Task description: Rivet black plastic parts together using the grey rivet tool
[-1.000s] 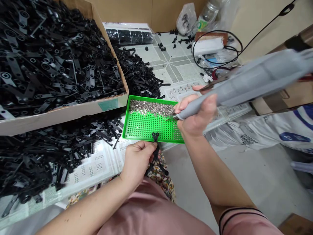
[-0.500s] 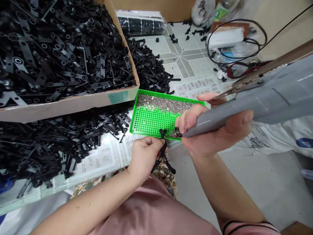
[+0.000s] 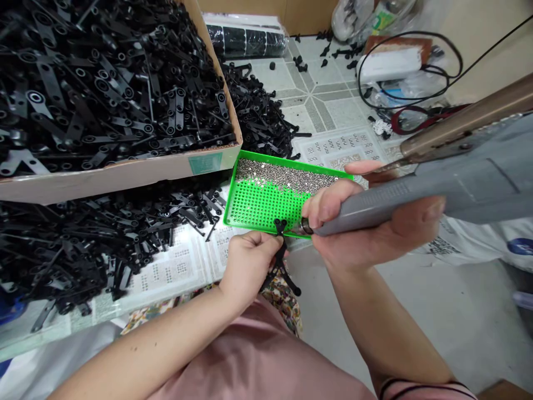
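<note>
Between thumb and fingers, my left hand point(image 3: 250, 261) pinches a black forked plastic part point(image 3: 281, 258) near the front edge of a green tray point(image 3: 266, 208). My right hand point(image 3: 366, 236) is wrapped round a grey electric screwdriver point(image 3: 370, 208), held nearly level and pointing left. Its bit reaches the upper part of the black piece; whether it touches a screw there is too small to tell. Small silvery screws point(image 3: 287, 178) lie heaped along the tray's far side, and bare holes pattern its near half.
A cardboard box point(image 3: 137, 175) full of black plastic parts stands at the left. Loose black parts point(image 3: 125, 239) are piled before and beside it. A looped black cable point(image 3: 458, 58) and plastic bags lie at the back right.
The view has shifted slightly, so the box and tray appear a little further right. The screwdriver's rear has swung somewhat lower. Both hands keep hold of the same things.
</note>
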`<state>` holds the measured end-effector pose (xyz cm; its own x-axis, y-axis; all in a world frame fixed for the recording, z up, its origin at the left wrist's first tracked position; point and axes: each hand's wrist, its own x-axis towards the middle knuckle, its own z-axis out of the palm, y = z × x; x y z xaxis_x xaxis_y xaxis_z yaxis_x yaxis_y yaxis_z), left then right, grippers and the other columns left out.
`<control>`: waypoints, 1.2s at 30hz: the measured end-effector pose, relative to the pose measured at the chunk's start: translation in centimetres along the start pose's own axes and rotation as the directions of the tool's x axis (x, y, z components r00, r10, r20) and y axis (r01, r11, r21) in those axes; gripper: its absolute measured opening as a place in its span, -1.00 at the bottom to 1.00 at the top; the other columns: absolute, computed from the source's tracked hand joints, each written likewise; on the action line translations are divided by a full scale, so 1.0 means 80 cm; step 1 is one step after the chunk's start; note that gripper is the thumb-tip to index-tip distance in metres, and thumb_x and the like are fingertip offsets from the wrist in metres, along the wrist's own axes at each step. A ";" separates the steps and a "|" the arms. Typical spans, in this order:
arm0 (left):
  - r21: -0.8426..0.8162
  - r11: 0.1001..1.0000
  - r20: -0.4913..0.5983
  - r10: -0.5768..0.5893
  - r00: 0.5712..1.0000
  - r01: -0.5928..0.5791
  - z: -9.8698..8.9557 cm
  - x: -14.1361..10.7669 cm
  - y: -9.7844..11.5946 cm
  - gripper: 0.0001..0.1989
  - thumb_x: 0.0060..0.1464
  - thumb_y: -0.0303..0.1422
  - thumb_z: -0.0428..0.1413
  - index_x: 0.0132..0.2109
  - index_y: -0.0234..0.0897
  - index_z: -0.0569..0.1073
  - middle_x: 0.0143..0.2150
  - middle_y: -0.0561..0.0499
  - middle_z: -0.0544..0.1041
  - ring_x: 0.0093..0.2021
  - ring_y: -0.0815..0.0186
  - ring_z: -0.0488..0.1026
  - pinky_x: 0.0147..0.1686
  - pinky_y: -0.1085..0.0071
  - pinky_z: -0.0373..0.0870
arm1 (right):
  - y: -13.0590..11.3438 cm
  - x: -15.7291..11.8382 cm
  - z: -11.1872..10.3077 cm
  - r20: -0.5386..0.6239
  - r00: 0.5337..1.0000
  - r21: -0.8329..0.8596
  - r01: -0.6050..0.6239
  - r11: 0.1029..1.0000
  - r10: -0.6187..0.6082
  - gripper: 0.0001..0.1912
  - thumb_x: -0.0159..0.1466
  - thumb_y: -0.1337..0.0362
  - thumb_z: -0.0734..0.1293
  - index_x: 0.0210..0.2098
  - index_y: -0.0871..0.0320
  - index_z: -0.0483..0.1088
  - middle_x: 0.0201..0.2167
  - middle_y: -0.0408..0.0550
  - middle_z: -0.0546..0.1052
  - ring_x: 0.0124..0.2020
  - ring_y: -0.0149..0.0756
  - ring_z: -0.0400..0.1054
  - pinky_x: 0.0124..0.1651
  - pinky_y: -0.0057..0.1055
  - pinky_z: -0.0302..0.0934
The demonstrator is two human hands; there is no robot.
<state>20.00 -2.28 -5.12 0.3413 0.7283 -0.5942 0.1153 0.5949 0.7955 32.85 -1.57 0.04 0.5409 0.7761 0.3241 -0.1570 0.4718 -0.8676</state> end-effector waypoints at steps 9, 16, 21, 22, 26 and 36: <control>-0.012 1.000 0.004 -0.004 1.000 0.004 0.000 0.001 -0.001 -0.74 -0.09 -0.23 0.16 -0.59 -0.30 0.45 -0.64 0.06 0.44 -0.63 0.43 0.21 -0.60 0.47 0.08 | 0.001 -0.004 0.000 -0.021 1.000 0.010 -0.016 1.000 0.016 -0.57 0.12 -0.12 0.26 -0.32 0.12 0.38 -0.78 -0.22 0.30 -0.82 -0.36 0.14 -0.71 -0.35 0.14; -0.015 1.000 0.007 -0.010 1.000 0.010 0.000 0.001 0.000 -0.74 -0.09 -0.24 0.16 -0.59 -0.30 0.42 -0.65 0.08 0.41 -0.63 0.44 0.19 -0.60 0.47 0.05 | 0.001 -0.004 -0.002 0.077 0.997 0.007 0.002 1.000 -0.002 -0.60 0.13 -0.12 0.24 -0.29 0.06 0.39 -0.76 -0.24 0.33 -0.81 -0.36 0.16 -0.70 -0.35 0.17; -0.029 0.999 0.002 -0.026 1.000 0.026 0.000 0.001 0.001 -0.75 -0.11 -0.24 0.17 -0.60 -0.30 0.42 -0.66 0.09 0.40 -0.65 0.45 0.16 -0.61 0.47 0.03 | 0.005 -0.007 -0.005 0.221 0.975 -0.003 -0.013 1.000 0.013 -0.60 0.12 -0.09 0.28 -0.26 0.08 0.39 -0.71 -0.21 0.38 -0.75 -0.31 0.23 -0.65 -0.31 0.19; -0.031 0.999 0.002 -0.024 1.000 0.024 0.000 0.001 0.001 -0.75 -0.11 -0.25 0.17 -0.60 -0.30 0.42 -0.66 0.08 0.41 -0.64 0.45 0.17 -0.61 0.47 0.04 | 0.006 -0.006 -0.006 0.226 0.974 -0.013 -0.001 1.000 0.004 -0.60 0.11 -0.10 0.29 -0.27 0.09 0.39 -0.71 -0.20 0.38 -0.75 -0.31 0.23 -0.65 -0.32 0.18; -0.027 1.000 0.014 -0.009 1.000 0.009 -0.001 0.001 0.001 -0.74 -0.08 -0.22 0.15 -0.59 -0.30 0.45 -0.64 0.06 0.44 -0.64 0.44 0.18 -0.61 0.46 0.07 | 0.001 -0.001 -0.005 0.160 0.987 -0.033 0.012 0.999 -0.006 -0.57 0.09 -0.15 0.28 -0.27 0.06 0.38 -0.74 -0.21 0.35 -0.78 -0.32 0.20 -0.68 -0.33 0.17; -0.006 1.000 0.036 0.015 0.999 -0.015 -0.004 0.002 -0.002 -0.72 -0.05 -0.21 0.16 -0.57 -0.29 0.45 -0.61 0.05 0.46 -0.61 0.43 0.21 -0.59 0.47 0.08 | 0.000 0.004 0.004 0.048 0.995 -0.037 -0.089 0.995 0.091 -0.57 0.07 -0.18 0.26 -0.34 0.03 0.37 -0.79 -0.24 0.28 -0.83 -0.32 0.12 -0.77 -0.34 0.10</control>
<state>19.77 -2.15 -5.34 0.3764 0.7245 -0.5774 0.1047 0.5860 0.8035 32.77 -1.23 0.25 0.4838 0.8352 0.2616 -0.1737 0.3846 -0.9066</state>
